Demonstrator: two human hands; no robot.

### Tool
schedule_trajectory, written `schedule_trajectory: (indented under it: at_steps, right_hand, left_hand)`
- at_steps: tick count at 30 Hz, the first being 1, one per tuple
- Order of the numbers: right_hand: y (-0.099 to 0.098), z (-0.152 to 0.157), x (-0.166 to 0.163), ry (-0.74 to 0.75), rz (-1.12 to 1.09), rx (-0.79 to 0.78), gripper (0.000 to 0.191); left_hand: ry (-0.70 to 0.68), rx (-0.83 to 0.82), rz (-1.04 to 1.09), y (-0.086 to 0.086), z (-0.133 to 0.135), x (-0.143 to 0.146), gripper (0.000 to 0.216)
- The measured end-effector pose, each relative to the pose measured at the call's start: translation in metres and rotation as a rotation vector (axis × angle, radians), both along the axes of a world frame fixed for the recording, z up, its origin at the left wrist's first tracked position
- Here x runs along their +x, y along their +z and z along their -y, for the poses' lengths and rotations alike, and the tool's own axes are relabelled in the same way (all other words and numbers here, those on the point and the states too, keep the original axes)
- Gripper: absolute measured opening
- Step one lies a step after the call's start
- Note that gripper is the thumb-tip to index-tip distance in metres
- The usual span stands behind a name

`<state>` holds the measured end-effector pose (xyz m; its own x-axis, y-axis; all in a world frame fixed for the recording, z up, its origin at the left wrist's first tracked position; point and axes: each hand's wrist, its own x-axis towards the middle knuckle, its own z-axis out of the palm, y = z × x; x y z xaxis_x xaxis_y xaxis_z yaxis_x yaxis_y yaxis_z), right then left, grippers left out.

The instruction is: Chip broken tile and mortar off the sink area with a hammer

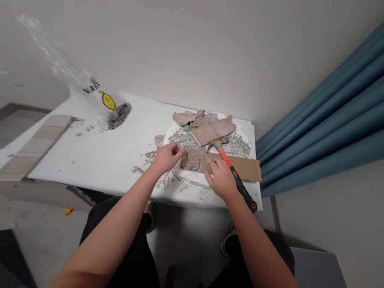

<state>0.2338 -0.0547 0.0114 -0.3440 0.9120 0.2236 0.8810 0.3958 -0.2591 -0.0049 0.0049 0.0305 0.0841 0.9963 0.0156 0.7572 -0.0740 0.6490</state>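
Note:
A long brown strip of board (250, 170) lies across the right part of the white tabletop, its left end crumbled and rough. My right hand (222, 178) rests over the middle of this strip, fingers apart and holding nothing. At the broken end, my left hand (167, 158) has its fingertips pinched together; whatever may be between them is too small to make out. A hammer (226, 156) with a red and black handle lies slanted behind and beside my right hand, partly hidden by it. Beyond the strip is a heap of broken board pieces (211, 130) and grey rubble.
A clear plastic bag (101, 98) with a yellow print and grey bits in it stands left on the white table (104, 160). A wood-patterned strip (36, 146) lies at the left edge. Several nail-like sticks (166, 180) lie near my left wrist. Blue curtains (355, 100) hang right.

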Motion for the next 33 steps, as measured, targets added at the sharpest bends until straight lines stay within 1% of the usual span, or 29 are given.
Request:
schedule_trajectory:
  at_steps: [1,3,5,6,7,9,10,12,15,19,23,29,33]
  right_hand:
    - [-0.002,-0.003,-0.006,0.035,0.011,-0.028,0.038]
    - [-0.004,-0.005,-0.010,0.088,0.005,-0.074,0.032]
    - [-0.002,-0.003,-0.005,0.115,-0.075,-0.074,0.025]
    - [0.000,-0.001,0.001,0.103,-0.136,-0.052,0.024]
    - [0.003,0.000,0.007,0.065,-0.191,-0.022,0.025]
    - [0.007,0.000,0.021,-0.037,-0.240,0.019,0.025]
    - [0.008,-0.001,0.028,-0.099,-0.218,0.024,0.026]
    - [0.007,-0.004,0.040,-0.224,-0.112,0.003,0.029]
    - [0.002,-0.007,0.053,-0.357,0.032,-0.057,0.033]
    - [-0.002,-0.005,0.065,-0.371,0.056,-0.130,0.033]
    - [0.003,-0.004,0.068,-0.399,0.102,-0.246,0.031]
    - [0.015,-0.002,0.061,-0.459,0.199,-0.417,0.031]
    - [0.020,0.002,0.060,-0.480,0.234,-0.473,0.032]
  left_hand:
    - [-0.039,-0.016,0.111,-0.001,-0.004,0.005,0.024]
    - [-0.130,-0.082,0.314,-0.004,-0.010,0.013,0.033]
    - [-0.223,-0.138,0.447,-0.007,-0.015,0.020,0.045]
    - [-0.261,-0.148,0.474,-0.008,-0.018,0.023,0.047]
    - [-0.290,-0.142,0.470,-0.009,-0.021,0.026,0.045]
    - [-0.322,-0.099,0.389,-0.010,-0.028,0.033,0.033]
    - [-0.326,-0.064,0.335,-0.011,-0.032,0.037,0.029]
    - [-0.321,0.008,0.253,-0.013,-0.039,0.045,0.030]
    - [-0.276,0.045,0.250,-0.020,-0.046,0.054,0.028]
    - [-0.217,0.011,0.301,-0.030,-0.048,0.062,0.020]
    - [-0.189,0.034,0.266,-0.034,-0.050,0.063,0.014]
    - [-0.173,0.056,0.236,-0.036,-0.056,0.060,0.017]
    - [-0.178,0.072,0.229,-0.039,-0.056,0.061,0.017]
